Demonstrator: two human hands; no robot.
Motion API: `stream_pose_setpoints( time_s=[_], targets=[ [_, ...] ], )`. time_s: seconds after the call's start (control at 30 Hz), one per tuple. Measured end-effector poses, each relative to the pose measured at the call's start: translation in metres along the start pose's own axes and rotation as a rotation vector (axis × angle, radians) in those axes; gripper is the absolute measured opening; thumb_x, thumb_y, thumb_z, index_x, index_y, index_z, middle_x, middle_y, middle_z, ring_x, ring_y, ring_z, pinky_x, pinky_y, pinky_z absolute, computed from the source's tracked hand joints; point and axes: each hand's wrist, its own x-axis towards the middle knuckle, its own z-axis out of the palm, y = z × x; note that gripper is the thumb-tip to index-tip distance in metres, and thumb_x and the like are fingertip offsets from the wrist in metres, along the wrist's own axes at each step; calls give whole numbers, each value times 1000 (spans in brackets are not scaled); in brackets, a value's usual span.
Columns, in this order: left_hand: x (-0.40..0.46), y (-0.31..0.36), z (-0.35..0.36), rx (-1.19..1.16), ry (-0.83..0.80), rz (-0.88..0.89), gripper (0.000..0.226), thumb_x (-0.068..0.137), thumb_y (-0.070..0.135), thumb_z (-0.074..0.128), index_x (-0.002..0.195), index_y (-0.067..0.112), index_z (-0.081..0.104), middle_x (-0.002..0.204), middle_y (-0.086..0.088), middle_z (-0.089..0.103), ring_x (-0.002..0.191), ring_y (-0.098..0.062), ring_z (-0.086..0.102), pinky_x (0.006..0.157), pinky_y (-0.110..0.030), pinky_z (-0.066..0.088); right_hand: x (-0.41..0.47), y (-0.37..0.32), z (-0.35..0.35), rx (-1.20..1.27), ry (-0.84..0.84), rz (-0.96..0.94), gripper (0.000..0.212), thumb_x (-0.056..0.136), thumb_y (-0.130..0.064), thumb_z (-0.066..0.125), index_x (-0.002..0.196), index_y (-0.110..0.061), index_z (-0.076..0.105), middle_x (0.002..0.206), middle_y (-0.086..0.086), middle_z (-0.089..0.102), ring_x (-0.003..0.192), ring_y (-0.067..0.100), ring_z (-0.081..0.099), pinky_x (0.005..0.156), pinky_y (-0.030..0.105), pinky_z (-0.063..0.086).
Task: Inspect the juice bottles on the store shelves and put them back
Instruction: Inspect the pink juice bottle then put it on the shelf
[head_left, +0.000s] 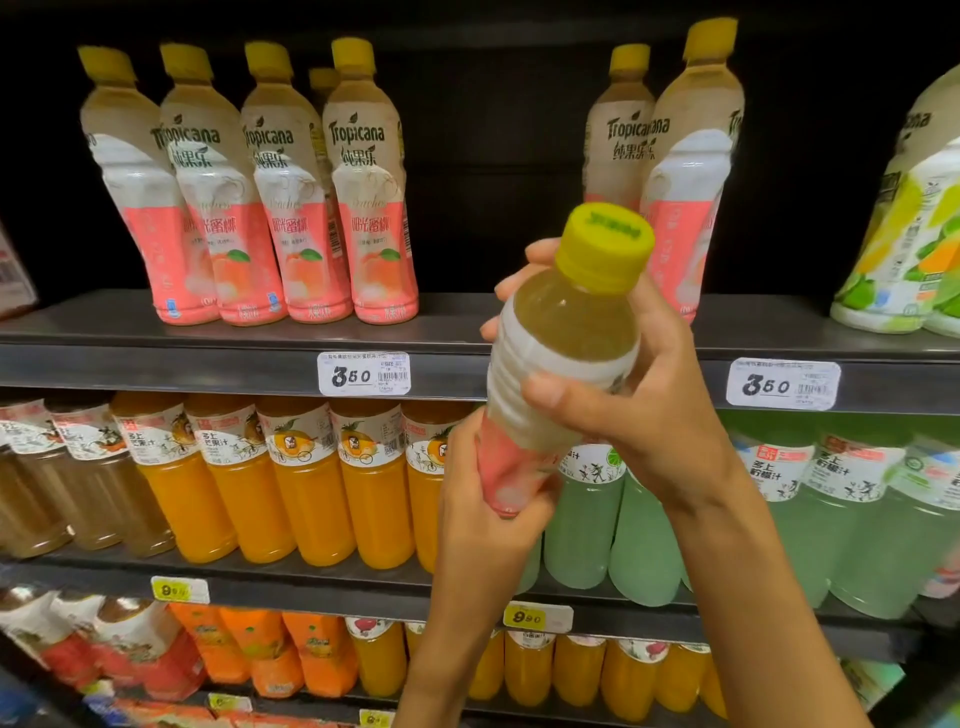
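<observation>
Holding the peach juice bottle tilted before the upper shelf, the right hand wraps its shoulder and the left hand grips its base. Full, smooth-sleeved plastic: probably weighty and slippery; the ribbed waist looks the surest hold.

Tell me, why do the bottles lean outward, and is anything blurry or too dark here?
Head view: the wide-angle lens bends the scene, so the peach Tropicana bottles at left tilt outward and the shelf edge bows; the held bottle is soft, its cap print smeared; the shelf back is nearly black; the price tag is readable.
</observation>
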Motion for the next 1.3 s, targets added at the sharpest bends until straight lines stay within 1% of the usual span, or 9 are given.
stream_pose_setpoints(
  time_s=[0.17,0.27,0.47,0.57,0.7,0.87,0.97,1.13,1.3],
  targets=[
    [7,-4,-11,70,33,108,60,73,19,70,125,38,45,121,-4,57,115,-28,55,91,-49,49,0,-9,-12,-11,-303,52,88,64,-17,81,137,-11,34,129,-8,55,120,13,55,97,26,45],
    [9,-7,-12,97,43,114,58,74,25,69,127,35,46,123,-1,58,117,-28,54,91,-47,50,3,-12,-14,-36,-343,53,70,65,-9,73,128,-14,43,119,-16,59,111,4,58,90,18,45],
    [5,-4,-8,75,20,57,53,61,31,78,109,18,60,101,8,69,96,-7,65,76,-18,52,7,-13,-8,-8,-275,27,52,65,-11,74,114,-13,55,107,-2,66,100,18,65,85,29,50],
    [5,1,-13,18,-54,30,46,60,30,80,101,23,62,96,6,70,89,-9,67,74,-21,54,10,-8,-7,44,-192,70,53,65,-19,77,113,-12,56,105,0,68,99,21,66,84,32,51],
    [3,13,-21,-80,-217,-73,37,60,42,73,95,35,68,86,5,72,78,-7,66,66,-22,53,18,0,-8,273,-65,135,59,69,-49,77,112,-12,59,108,3,70,99,27,68,84,37,53],
    [-2,21,-20,-196,-396,-174,43,54,71,72,91,49,68,81,20,72,75,4,67,62,-10,50,25,6,-9,439,-113,184,54,73,-43,76,114,-11,60,107,8,68,96,30,68,82,42,55],
    [1,17,-15,-158,-363,-177,55,56,79,64,89,36,71,83,14,73,77,1,68,65,-13,51,23,8,-11,396,-21,212,34,75,-24,68,107,-13,64,96,5,69,86,23,68,75,36,56],
    [8,14,-5,-96,-200,-121,67,66,82,49,93,23,66,79,4,68,73,-3,62,65,-15,48,21,5,-11,187,181,186,27,80,-32,63,104,-21,68,96,1,73,89,19,69,77,31,55],
    [4,16,0,-142,-107,-212,62,74,78,41,81,23,68,71,9,71,65,1,64,56,-10,47,30,6,-10,251,172,250,26,89,-36,54,102,-20,70,99,1,74,97,20,69,85,30,56]
  ],
)
